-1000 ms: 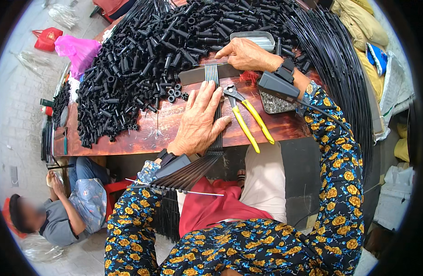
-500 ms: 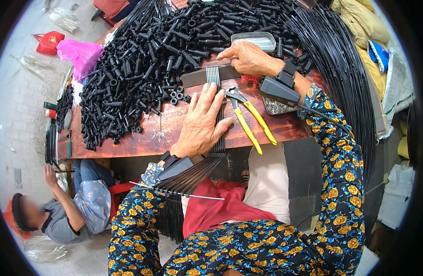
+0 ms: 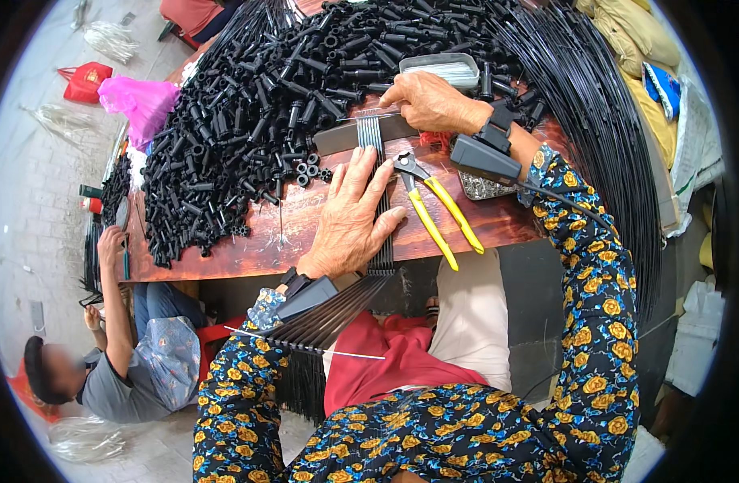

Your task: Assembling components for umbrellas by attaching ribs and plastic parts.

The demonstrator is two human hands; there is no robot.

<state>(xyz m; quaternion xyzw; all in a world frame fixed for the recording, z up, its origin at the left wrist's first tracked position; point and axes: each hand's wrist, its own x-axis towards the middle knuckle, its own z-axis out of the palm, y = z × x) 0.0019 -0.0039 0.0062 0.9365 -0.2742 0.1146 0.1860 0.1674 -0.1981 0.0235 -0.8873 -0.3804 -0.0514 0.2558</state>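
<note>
My left hand (image 3: 349, 213) lies flat with its fingers stretched over a row of thin black rods (image 3: 383, 248), pressing them to the table. The rods' silvery ends rest across a dark metal bar (image 3: 337, 138). Below the table edge the rods fan out toward my left forearm, where a thin white rod (image 3: 361, 354) runs along their ends. At the far ends of the row is my right hand (image 3: 438, 101), its fingers curled and the index finger bent toward the tips. Whatever it pinches is too small to make out. Pliers with yellow handles (image 3: 446, 213) lie beside the row.
A large heap of black plastic tubes (image 3: 249, 137) covers the table's left and back. Long black rods (image 3: 594, 113) lie at the right. A tray of thin pins (image 3: 442, 68) and a metal tin (image 3: 482, 187) stand near my right arm. A co-worker (image 3: 120, 362) sits at left.
Both my hands stay almost in place over the rods. The co-worker at left has raised an arm to the table edge.
</note>
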